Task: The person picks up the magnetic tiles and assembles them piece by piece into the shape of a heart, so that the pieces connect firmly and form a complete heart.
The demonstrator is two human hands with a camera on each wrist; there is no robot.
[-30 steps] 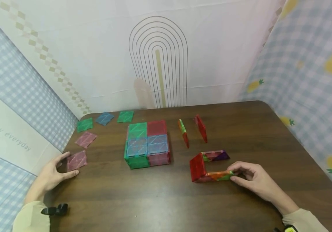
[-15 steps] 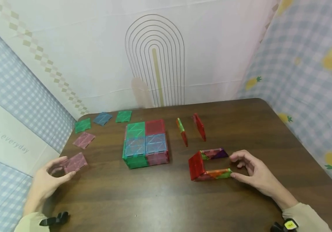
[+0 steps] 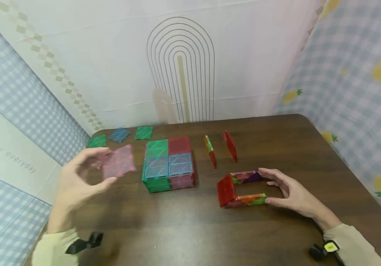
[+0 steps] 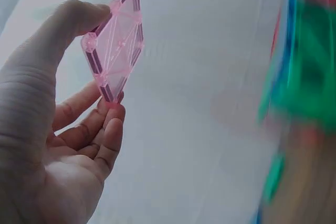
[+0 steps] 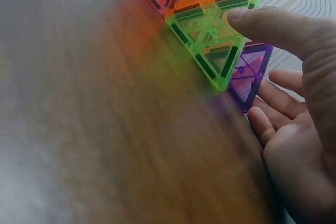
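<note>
The pink tile [image 3: 120,162] is in the left hand [image 3: 72,184], lifted above the worktop [image 3: 177,236]. Thumb and fingers pinch it at its edges. It is square, so it has no long axis; it extends from these fingers toward the block [image 3: 168,165], just to its right. The frame [image 3: 226,191] is farther right, beyond the block, and the right hand [image 3: 292,194] is the nearer one to it. This hand has its fingers spread across the unclosed side: the thumb touches the green end of the near wall [image 3: 250,200], while the forefinger reaches the purple end of the far wall [image 3: 245,177].

I count one pink tile held, one block with four tiles on top, one three-sided frame, two standing panels [image 3: 211,152], two flat green tiles [image 3: 144,133] and one flat blue tile [image 3: 120,135]. Behind the left hand, I cannot tell.
</note>
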